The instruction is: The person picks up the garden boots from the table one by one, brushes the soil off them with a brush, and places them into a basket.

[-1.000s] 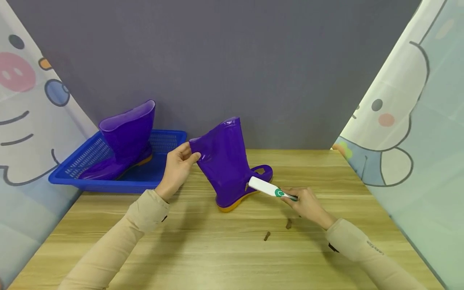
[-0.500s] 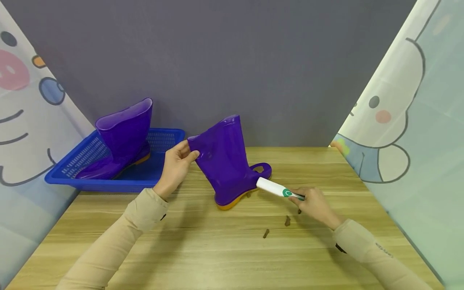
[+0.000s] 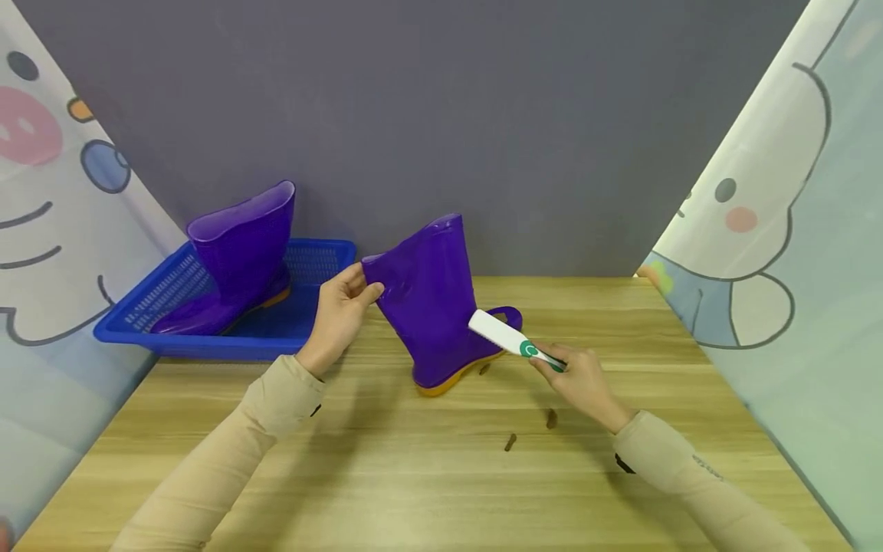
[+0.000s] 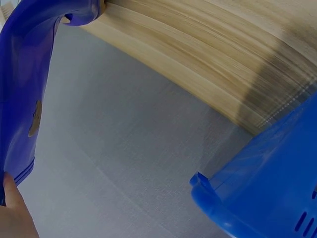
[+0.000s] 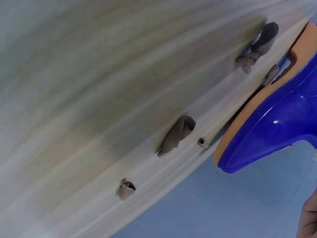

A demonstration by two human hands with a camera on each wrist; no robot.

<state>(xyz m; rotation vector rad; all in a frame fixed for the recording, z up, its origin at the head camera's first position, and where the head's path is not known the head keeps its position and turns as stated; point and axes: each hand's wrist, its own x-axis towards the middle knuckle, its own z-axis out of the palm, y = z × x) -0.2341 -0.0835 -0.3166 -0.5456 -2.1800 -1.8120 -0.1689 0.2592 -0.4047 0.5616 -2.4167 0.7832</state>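
Wooden table [image 3: 414, 475]; brush [image 3: 507, 340] now higher on boot [image 3: 431, 307], seemingly touching; right hand [image 3: 579, 379] fingers curled round handle; left hand [image 3: 341, 310] pinches boot rim.

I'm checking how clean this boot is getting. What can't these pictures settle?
- Brush bristles: head view, turned away against the boot.
- Boot's far side: head view, hidden by its own shaft.
- Right hand: right wrist view, cut off at the edge.
- Brown bits: blurred, unidentifiable.

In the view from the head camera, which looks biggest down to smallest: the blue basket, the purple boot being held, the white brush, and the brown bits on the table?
1. Blue basket, widest.
2. Held purple boot; it stands nearer the camera, so this ranking is unsure.
3. White brush.
4. Brown bits, far the smallest.
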